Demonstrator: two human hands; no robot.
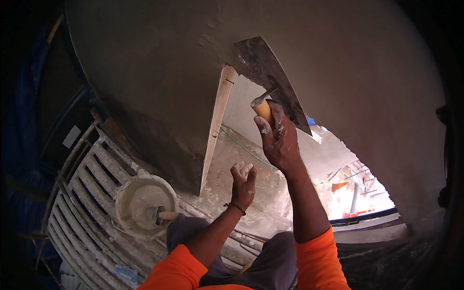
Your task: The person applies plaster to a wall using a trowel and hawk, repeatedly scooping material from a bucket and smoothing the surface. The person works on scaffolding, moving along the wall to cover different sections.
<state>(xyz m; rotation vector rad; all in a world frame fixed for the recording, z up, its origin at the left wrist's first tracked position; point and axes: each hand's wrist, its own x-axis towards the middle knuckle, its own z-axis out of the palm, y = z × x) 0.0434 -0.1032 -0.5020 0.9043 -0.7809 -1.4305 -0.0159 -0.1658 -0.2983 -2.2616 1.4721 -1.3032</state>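
A steel plastering trowel [266, 67] lies across the upper edge of an angular opening in a grey plastered wall [154, 87], its long blade slanting down to the right. The right hand [279, 135] has its fingers wrapped around the wooden handle, thumb along the near side, paste flecking the skin. Whether the whole blade touches the wall or one edge stands off it is hard to tell from this angle.

For a clean finish here, the likely need is a slight tilt of the blade, even pressure and one long stroke running onto solid wall, easing off near the opening so the ragged edge does not crumble.

Below, the left hand [244, 181] hangs free before the gap, its paste-whitened fingers loosely curled, a space showing beside the thumb and nothing visible in the grasp. It would serve best kept clear of the fresh surface. A pale wooden strip [218, 125] edges the opening, offering a probable guide for a straight border.

Near the left knee, a bucket [124, 193] of pale mix stands on a slatted platform [87, 186], a wooden-handled tool [168, 215] resting inside, within easy reach for reloading.
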